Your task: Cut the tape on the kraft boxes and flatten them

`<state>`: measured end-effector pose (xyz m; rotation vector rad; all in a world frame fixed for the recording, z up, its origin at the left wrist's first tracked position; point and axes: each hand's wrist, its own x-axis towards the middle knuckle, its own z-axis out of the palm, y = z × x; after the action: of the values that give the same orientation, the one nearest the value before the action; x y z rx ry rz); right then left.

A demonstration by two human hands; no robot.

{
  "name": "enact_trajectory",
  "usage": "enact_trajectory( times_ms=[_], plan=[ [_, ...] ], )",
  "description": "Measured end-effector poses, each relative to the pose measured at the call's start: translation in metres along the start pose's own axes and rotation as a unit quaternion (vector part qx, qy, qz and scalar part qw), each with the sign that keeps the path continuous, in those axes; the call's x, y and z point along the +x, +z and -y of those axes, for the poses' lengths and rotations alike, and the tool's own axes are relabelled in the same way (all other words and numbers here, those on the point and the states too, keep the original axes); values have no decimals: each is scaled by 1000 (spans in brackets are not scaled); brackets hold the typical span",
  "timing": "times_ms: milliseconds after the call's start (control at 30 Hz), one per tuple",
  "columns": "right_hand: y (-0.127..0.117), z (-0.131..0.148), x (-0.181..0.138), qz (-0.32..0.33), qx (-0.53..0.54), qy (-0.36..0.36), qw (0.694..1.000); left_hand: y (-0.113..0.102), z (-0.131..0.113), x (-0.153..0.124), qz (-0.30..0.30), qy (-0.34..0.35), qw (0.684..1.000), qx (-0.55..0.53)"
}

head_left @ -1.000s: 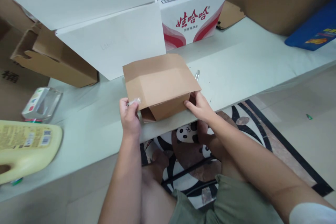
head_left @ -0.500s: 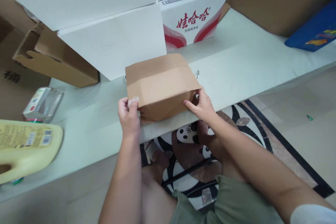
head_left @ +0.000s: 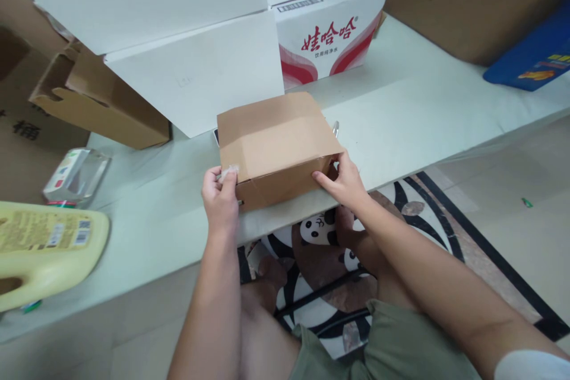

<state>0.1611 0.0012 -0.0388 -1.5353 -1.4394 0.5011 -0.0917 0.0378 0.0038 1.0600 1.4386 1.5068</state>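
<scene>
Yr L hand (head_left: pixel 221 199) pinches clear strip (head_left: pixel 230 170), prob. tape, at brown box (head_left: pixel 285 181)'s near-left corner; R hand (head_left: pixel 345 183) grips near-right corner. Box's at table (head_left: pixel 423 107)'s front edge. Looks like holding lid (head_left: pixel 280 130) down; next move needs edges flush.

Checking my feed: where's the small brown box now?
In the head view, the small brown box sits near the centre by the front edge of the table, between the left hand and right hand, a white box behind it.
</scene>
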Motion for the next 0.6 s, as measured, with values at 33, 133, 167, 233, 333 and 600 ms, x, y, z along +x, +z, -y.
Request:
enact_trajectory(
  times_ms=[33,133,167,233,333,600],
  plan=[
    [0,0,0,0,0,-1,1000,0,0,0,0,1,1000,1],
    [0,0,0,0,-4,-2,1000,0,0,0,-6,-4,1000,-1],
    [0,1,0,0,-6,-2,1000,0,-1,0,-9,-5,1000,-2],
    [0,1,0,0,-7,-1,1000,1,-1,0,-13,-7,1000,-2],
    [-1,1,0,1,-11,-3,1000,1,0,1,-9,-7,1000,-3],
    [0,-1,0,-4,-6,-11,1000,-1,3,1,5,9,1000,7]
  ],
)
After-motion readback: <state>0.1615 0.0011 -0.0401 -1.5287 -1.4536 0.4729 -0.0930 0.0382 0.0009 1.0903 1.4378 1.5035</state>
